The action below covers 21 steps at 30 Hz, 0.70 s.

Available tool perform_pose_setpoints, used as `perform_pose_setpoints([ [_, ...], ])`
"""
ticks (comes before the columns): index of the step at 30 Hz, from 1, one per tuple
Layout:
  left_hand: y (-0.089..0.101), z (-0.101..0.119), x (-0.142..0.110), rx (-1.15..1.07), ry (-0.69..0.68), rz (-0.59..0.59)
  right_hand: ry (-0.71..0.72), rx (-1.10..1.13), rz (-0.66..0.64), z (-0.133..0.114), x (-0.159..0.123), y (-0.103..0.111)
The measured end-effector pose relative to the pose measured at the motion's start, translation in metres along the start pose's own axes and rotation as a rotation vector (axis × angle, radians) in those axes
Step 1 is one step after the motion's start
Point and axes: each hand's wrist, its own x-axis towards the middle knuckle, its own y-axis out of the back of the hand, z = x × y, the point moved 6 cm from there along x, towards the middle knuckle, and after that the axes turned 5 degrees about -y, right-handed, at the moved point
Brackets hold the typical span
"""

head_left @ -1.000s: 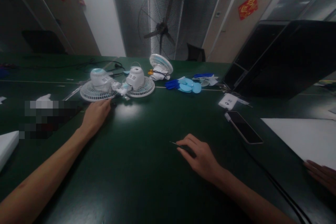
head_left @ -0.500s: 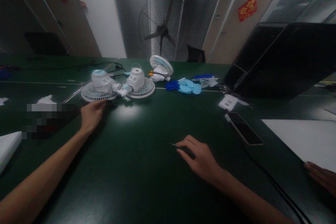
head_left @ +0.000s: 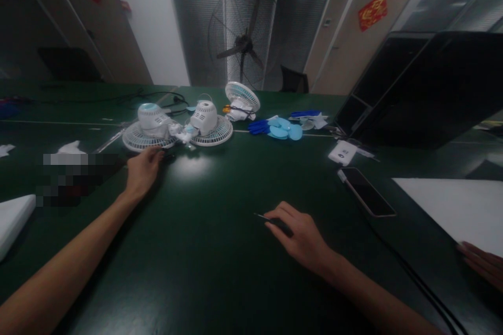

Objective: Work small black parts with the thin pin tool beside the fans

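Observation:
My right hand point(head_left: 301, 233) rests over the green table with its fingers closed round a small screwdriver point(head_left: 281, 225); the thin metal tip points left. Farther off on the left, my left hand point(head_left: 143, 170) lies low on the table with its fingers curled. A small dark item point(head_left: 168, 158) shows at its fingertips, too blurred to name. Just beyond that hand a white fan head point(head_left: 151, 123) lies with its grille down. Beside it another white fan head point(head_left: 206, 120) lies the same way, and crumpled clear plastic sits between the two.
A third small fan point(head_left: 241, 102) stands behind, near light-blue fan blades point(head_left: 285, 130) and blue gloves point(head_left: 258, 126). To the right are a phone point(head_left: 367, 192), a white box point(head_left: 342, 153), a black monitor point(head_left: 424, 89), a cable, and another person's hand point(head_left: 481, 261) by a white sheet point(head_left: 459, 204).
My left hand has shifted slightly and its wrist has turned a little, still at the dark item. My right hand and the screwdriver have hardly moved.

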Motion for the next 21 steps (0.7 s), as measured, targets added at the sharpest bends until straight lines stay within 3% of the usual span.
perform_pose_setpoints([
  [6, 0.003, 0.005, 0.000, 0.016, -0.046, 0.072, -0.024, -0.002, -0.017, -0.001, 0.000, 0.000],
  [13, -0.002, 0.008, 0.003, 0.069, -0.032, -0.072, -0.026, -0.014, -0.022, 0.000, 0.001, -0.001],
  [21, 0.000, 0.011, 0.002, 0.047, 0.014, -0.099, -0.023, -0.017, -0.027, -0.002, 0.001, -0.001],
])
